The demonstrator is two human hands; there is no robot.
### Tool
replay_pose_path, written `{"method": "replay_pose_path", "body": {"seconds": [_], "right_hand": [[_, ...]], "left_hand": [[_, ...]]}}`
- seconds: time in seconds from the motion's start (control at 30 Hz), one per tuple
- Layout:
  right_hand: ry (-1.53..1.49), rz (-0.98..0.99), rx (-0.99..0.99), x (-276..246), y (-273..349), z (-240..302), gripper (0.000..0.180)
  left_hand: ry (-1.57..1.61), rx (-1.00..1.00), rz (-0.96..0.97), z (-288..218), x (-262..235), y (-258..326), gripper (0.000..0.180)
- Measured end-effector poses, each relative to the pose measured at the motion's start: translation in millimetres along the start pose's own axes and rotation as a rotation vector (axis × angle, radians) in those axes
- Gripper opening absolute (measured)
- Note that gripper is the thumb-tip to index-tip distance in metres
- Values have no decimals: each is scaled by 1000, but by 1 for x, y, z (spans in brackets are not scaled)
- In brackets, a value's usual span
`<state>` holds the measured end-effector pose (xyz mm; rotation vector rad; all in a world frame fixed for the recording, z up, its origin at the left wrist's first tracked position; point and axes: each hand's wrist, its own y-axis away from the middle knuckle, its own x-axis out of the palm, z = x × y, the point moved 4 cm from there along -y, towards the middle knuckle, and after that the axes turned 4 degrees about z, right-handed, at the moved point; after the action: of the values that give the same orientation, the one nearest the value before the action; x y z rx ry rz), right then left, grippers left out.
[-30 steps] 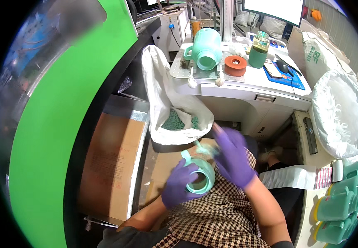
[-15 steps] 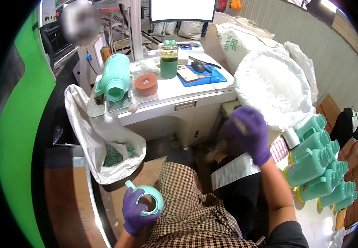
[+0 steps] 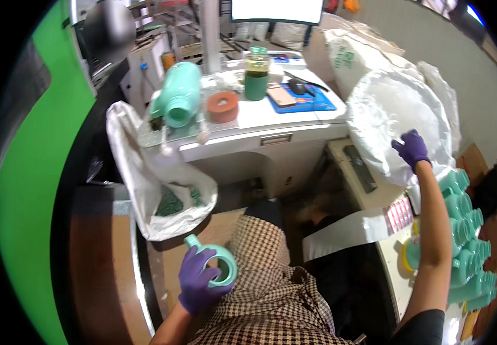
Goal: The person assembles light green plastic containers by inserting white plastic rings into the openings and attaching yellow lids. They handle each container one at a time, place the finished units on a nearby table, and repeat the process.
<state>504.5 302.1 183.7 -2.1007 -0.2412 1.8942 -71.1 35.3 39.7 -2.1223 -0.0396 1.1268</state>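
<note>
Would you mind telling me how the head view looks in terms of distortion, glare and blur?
Head view: strong fisheye, with black corners and the white workbench edges bowing; the big white bag by the right hand is nearly blown out by bright light; a round blurred patch sits at upper left; the left hand and its teal ring-shaped part are fairly sharp.

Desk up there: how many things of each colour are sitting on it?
Mint green jug: 1
Orange tape roll: 1
Dark green jar: 1
Blue mat: 1
Total: 4
</note>
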Motion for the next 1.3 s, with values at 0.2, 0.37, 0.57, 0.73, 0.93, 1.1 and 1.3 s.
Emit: {"method": "replay_pose_path", "body": {"seconds": [0.2,0.37,0.57,0.73,0.93,1.1,1.3], "right_hand": [[31,144,-47,46,-3,-26,20],[-26,-225,-112,22,-16,-54,13],[-29,-298,-1,-8,-22,-97,11],[-668,-315,-56,-82,6,1,28],[-1133,39,-630,-53,190,252,30],[-1209,225,-942,-49,273,366,24],[-925,311,-758,-36,270,379,13]], "left_hand": [[44,92,28,-6,7,-10,44],[41,20,-19,-5,-5,-4,58],[87,84,-13,9,-2,-7,77],[196,-127,49,11,-10,-13,89],[226,-80,84,11,-3,-31,100],[215,110,-3,-7,-4,-45,105],[179,115,23,-18,2,-45,94]]}}
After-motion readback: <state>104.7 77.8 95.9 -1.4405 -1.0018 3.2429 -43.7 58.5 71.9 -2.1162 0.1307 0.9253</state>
